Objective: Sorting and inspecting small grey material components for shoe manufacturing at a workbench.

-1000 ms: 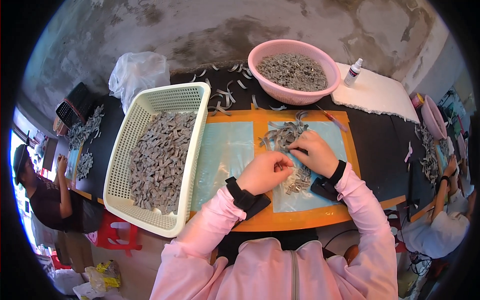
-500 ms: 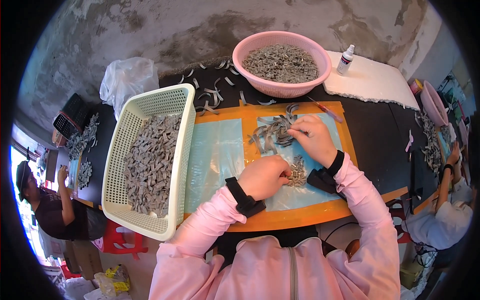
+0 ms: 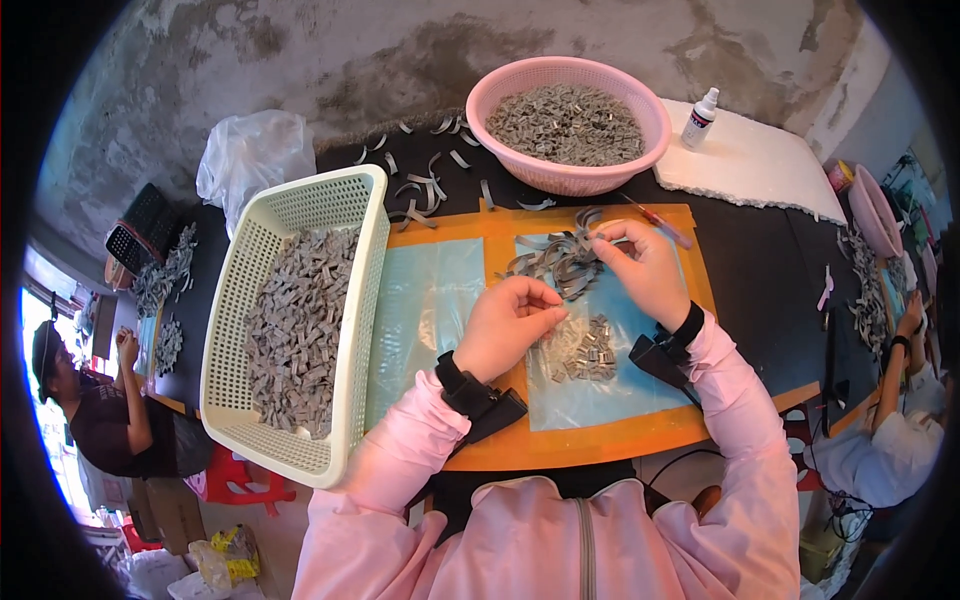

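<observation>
My right hand (image 3: pixel 643 268) pinches a grey strip at the edge of a pile of curved grey strips (image 3: pixel 560 264). Thumb and forefinger of my left hand (image 3: pixel 508 325) are brought together just below that pile; anything between them is too small to make out. Close under both hands lies a small heap of short grey pieces with shiny bits (image 3: pixel 596 350), on a blue sheet (image 3: pixel 640 398) edged with orange tape. Black bands circle both my wrists.
A pale green basket (image 3: pixel 348 400) of grey pieces stands at left, a pink basket (image 3: pixel 570 180) of similar pieces at the back. Behind the right hand are a red-handled tool (image 3: pixel 660 220), a white foam board (image 3: pixel 745 165) and a small bottle (image 3: pixel 701 118). People sit at both sides.
My left hand has lifted away from the small heap, moving up and left toward the strips. My right hand has shifted slightly right and now pinches a strip in plain sight.
</observation>
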A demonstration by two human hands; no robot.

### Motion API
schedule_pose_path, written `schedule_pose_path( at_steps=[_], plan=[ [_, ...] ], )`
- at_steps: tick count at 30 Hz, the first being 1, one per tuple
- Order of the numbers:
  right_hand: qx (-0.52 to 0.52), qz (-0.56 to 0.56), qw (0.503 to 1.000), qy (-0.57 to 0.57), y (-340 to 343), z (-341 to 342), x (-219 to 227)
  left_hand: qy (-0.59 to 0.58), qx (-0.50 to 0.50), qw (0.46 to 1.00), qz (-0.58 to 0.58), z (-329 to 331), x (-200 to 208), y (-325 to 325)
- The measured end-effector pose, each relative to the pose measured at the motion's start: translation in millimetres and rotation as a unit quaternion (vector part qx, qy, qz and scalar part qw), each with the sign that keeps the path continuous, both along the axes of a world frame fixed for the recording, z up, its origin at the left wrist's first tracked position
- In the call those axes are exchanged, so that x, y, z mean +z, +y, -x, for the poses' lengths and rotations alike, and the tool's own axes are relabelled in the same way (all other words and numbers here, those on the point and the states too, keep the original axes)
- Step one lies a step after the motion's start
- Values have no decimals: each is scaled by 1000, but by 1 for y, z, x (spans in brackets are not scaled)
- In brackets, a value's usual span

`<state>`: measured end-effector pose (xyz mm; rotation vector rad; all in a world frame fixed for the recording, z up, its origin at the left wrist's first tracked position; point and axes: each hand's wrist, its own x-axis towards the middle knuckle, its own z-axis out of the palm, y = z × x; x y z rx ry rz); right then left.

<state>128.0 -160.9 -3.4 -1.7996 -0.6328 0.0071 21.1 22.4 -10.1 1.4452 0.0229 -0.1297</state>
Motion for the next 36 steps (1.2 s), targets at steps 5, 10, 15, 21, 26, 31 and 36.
schedule_pose_path(
  at_steps=[5,10,15,21,26,31,36],
  plan=[
    [56,-135,981,126,0,-2,6,29,17,994,102,3,7,-4],
    [90,-187,959,191,-3,9,13,38,26,989,143,8,8,-7],
    [168,-115,917,344,-5,32,20,11,20,990,140,10,7,-8],
    [193,-76,903,377,-2,45,20,-19,58,990,124,13,7,-10],
    [149,-39,931,332,-1,53,23,-13,52,993,109,14,9,-9],
    [112,-21,983,145,-2,59,12,20,41,987,151,15,4,-10],
    [115,23,993,-4,-4,60,18,81,-20,956,282,15,6,-8]
  ],
)
